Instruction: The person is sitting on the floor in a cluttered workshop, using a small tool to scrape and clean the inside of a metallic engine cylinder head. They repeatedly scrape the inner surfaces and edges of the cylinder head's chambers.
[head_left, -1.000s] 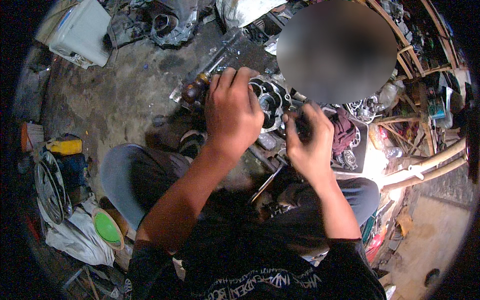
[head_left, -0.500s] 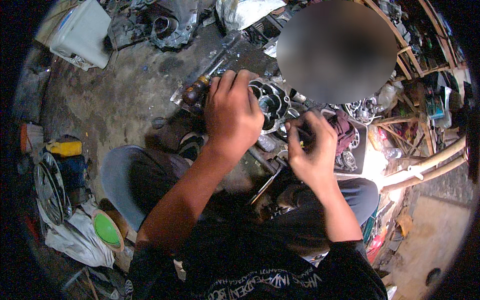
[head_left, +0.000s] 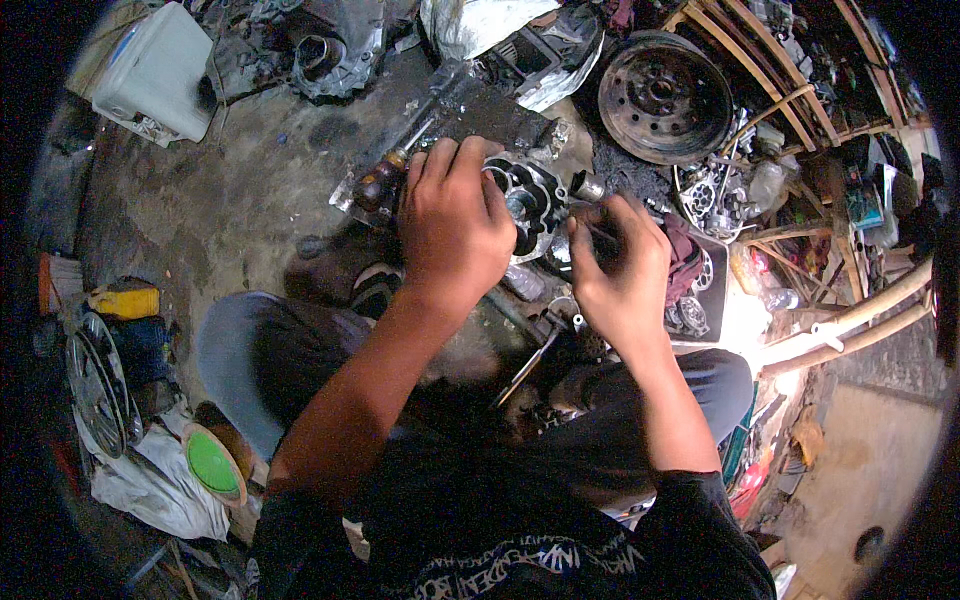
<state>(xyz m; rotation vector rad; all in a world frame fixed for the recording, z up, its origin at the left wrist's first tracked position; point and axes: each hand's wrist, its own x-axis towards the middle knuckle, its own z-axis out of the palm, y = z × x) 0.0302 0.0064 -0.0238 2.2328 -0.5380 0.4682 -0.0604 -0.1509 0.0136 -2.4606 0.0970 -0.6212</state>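
Note:
My left hand [head_left: 455, 225] is wrapped over the left side of a silver metal engine casing [head_left: 538, 200] with round bores. My right hand [head_left: 625, 270] is closed at the casing's right side, its thumb and fingertips pinching something dark that I cannot make out. A screwdriver [head_left: 380, 180] with a bulbous brown handle lies just left of my left hand. A short metal cylinder [head_left: 588, 186] is above my right fingers. A long metal tool [head_left: 530, 365] with a crosswise head lies below the casing, between my legs.
A steel wheel rim [head_left: 662, 95] is at upper right, above a tray [head_left: 718, 290] of parts and maroon cloth. Wooden and bamboo frames [head_left: 855, 300] stand right. A white container [head_left: 155, 65] is upper left; wheel covers [head_left: 100, 385] and a green round object [head_left: 210, 460] are left.
Both hands stay on or at the casing. My right fingertips have shifted slightly upward along its edge. My left hand and the casing sit slightly further left in the picture.

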